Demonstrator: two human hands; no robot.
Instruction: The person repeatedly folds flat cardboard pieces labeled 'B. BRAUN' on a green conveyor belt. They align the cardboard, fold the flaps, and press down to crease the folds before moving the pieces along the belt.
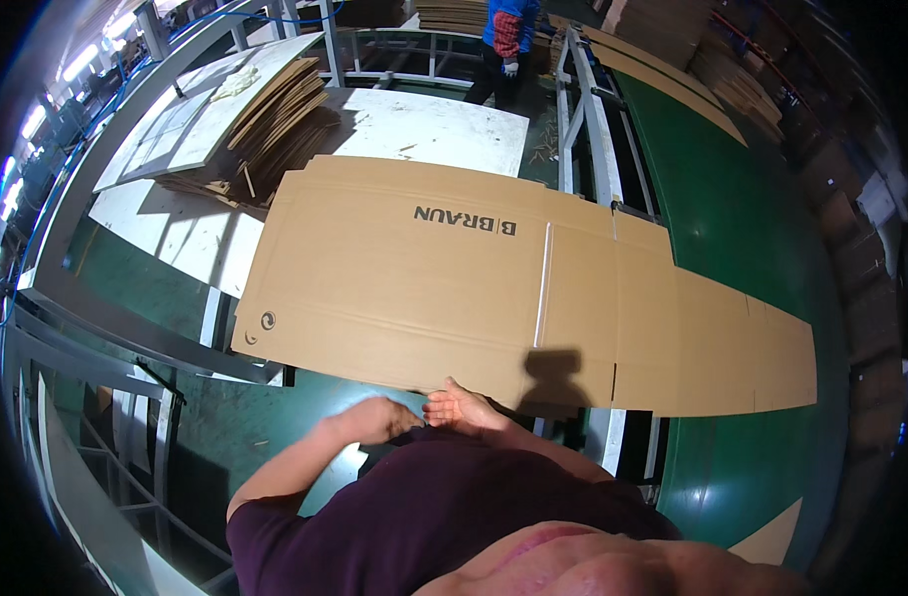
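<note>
The flattened carton blank [474,288] lay across the metal frame [126,333] and green conveyor belt [732,228]. The right hand [459,407] touched its near edge, fingers open; the left hand [379,419] hovered curled, empty. Ungripped, the overhanging left end risked sagging or sliding.

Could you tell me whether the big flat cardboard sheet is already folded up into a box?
No, the cardboard sheet lies flat and unfolded across the table and green conveyor belt.

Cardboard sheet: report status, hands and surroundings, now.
Left hand and right hand together at near edge of flat cardboard sheet; grip unclear. Sheet spans white table and green conveyor. Cardboard stack far left.
</note>
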